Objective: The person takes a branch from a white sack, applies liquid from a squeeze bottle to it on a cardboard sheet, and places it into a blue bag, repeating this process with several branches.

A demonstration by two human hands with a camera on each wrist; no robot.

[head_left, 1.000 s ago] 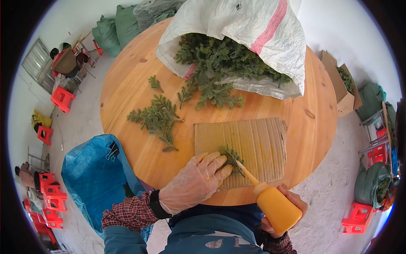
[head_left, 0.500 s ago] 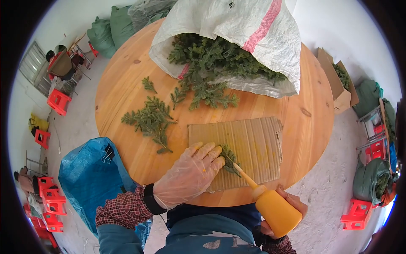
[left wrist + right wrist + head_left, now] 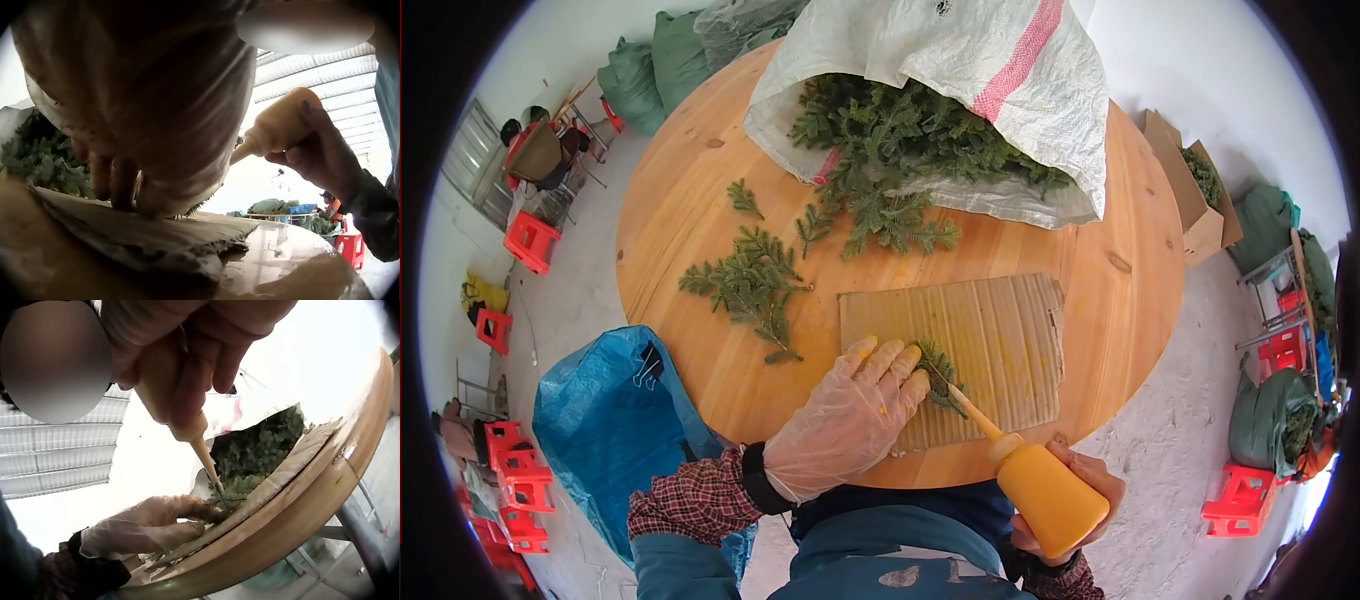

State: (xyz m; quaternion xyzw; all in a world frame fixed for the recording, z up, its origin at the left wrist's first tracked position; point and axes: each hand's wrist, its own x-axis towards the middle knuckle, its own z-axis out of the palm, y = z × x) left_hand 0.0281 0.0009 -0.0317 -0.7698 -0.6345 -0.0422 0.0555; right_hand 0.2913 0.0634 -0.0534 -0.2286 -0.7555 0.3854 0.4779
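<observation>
My left hand [image 3: 845, 425], in a clear glove, lies with extended fingers over a piece of corrugated cardboard [image 3: 1010, 340]. Its fingertips press at the left edge of a small green conifer sprig [image 3: 940, 370] lying on the board, and partly cover it. My bare right hand [image 3: 1090, 480] grips a yellow squeeze bottle [image 3: 1050, 500], tilted with its long nozzle [image 3: 972, 408] pointing at the sprig. In the right wrist view the nozzle tip [image 3: 219, 487] is right at the sprig's needles, beside the gloved left hand [image 3: 150, 525].
On the round wooden table [image 3: 1120, 330], a larger conifer branch [image 3: 750, 285] lies left of the board. A white woven sack [image 3: 1040, 130] spills conifer greens [image 3: 900, 130] at the back. A blue bag [image 3: 600, 420] hangs open at the left. Red stools [image 3: 1240, 505] stand around.
The whole view has shifted slightly, moving the table left. The left fingers have drawn back a little, so more of the sprig shows. The bottle's nozzle remains at the sprig.
</observation>
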